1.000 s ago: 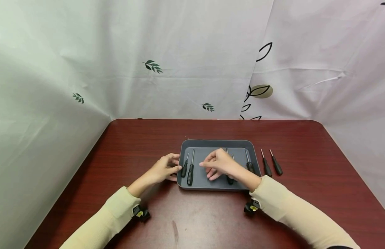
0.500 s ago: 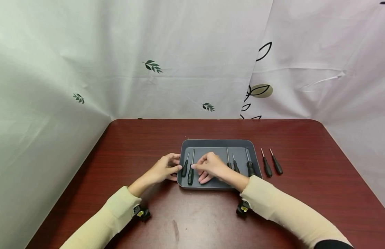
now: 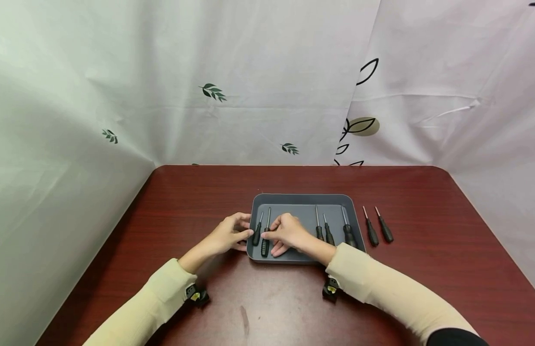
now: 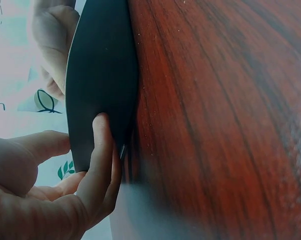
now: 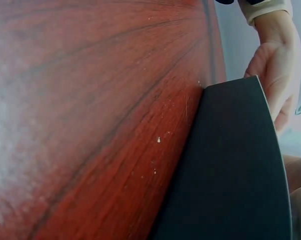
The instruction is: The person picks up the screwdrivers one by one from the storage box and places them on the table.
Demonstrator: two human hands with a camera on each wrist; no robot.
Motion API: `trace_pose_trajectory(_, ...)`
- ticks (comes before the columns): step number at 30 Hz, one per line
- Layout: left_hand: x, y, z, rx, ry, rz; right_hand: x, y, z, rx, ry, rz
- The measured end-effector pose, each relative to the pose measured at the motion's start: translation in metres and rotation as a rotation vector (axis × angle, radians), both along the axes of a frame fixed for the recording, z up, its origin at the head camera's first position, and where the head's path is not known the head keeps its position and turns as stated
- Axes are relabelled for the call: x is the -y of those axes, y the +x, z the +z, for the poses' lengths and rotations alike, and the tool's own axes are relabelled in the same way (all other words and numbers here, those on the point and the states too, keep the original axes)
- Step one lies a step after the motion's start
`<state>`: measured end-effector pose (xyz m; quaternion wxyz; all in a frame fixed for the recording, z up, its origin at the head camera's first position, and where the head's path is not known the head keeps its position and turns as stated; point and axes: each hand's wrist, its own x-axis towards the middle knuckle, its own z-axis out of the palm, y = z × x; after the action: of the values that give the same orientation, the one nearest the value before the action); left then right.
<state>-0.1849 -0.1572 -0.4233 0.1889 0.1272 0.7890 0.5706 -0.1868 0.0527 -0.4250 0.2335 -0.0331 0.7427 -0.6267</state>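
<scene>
A grey tray [image 3: 302, 199] holds several black-handled screwdrivers. My left hand [image 3: 229, 234] grips the tray's left wall, its thumb over the rim and fingers against the outside, as the left wrist view also shows. Inside the tray, my right hand [image 3: 291, 234] pinches the upper handle of a screwdriver [image 3: 265, 247], which lies with its shaft pointing away from me. A smaller screwdriver [image 3: 257, 235] is just left of it, near my left thumb. In the right wrist view the tray wall [image 5: 230, 165] hides most of my right hand [image 5: 300, 200].
Two screwdrivers [image 3: 329, 236] [image 3: 319, 232] lie side by side right of my right hand. A thicker screwdriver [image 3: 348, 235] lies by the tray's right wall. On the dark red table [image 3: 198, 187], outside the tray, are two more screwdrivers [image 3: 372, 234] [image 3: 386, 231]. A white curtain [image 3: 250, 120] hangs behind.
My right hand has moved left across the tray to the screwdriver, uncovering the two screwdrivers in the middle. My left hand stays on the tray's wall.
</scene>
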Motion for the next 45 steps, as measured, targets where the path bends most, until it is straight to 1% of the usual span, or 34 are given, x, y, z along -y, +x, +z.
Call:
trace_pose_trajectory(7, 0.0006, -0.0006, -0.0019, -0.008, -0.002, -0.002, 0.0046, -0.0021, 0.0008, -0.053, 0.069, 0.014)
trace_pose_trajectory(16, 0.0016, -0.0008, -0.0027, 0.003, -0.012, -0.002, 0.0079, -0.0035, 0.0001, -0.115, 0.137, 0.027)
trace_pose_trajectory(30, 0.0014, 0.0001, -0.002, 0.007, -0.024, 0.002, 0.0049, -0.004, 0.0011, -0.17, 0.219, 0.048)
trace_pose_trajectory(38, 0.0017, -0.0005, -0.0026, 0.001, -0.019, -0.003, 0.0054, -0.0049, 0.0008, -0.19, 0.232, 0.058)
trace_pose_trajectory(45, 0.0012, -0.0003, -0.0021, 0.005, -0.012, -0.001, 0.0056, -0.0072, 0.0014, -0.18, 0.228, 0.054)
